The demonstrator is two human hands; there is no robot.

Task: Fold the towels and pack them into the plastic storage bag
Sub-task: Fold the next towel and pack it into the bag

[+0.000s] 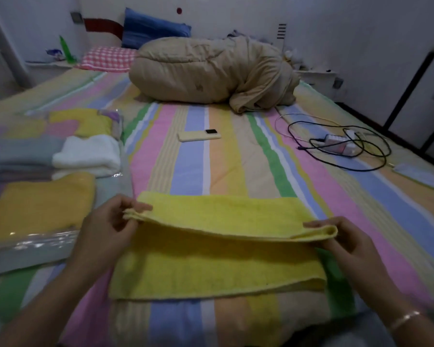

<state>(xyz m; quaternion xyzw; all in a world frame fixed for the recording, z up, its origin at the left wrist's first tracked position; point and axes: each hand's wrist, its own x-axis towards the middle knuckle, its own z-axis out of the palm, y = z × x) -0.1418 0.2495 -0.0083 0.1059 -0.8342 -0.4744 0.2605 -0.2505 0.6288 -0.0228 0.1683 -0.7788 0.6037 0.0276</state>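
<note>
Yellow towel (218, 266): matt, nubby terry cloth. Storage bag (35, 244): clear glossy plastic. Bedsheet (193, 161): smooth striped cloth.

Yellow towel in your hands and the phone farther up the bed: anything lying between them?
Nothing: in the head view only bare striped sheet lies between the yellow towel and the phone.

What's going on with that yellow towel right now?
Left hand and right hand pinch yellow towel ends, mid-fold. Storage bag waits left, towels inside. Nothing in the way.
</note>
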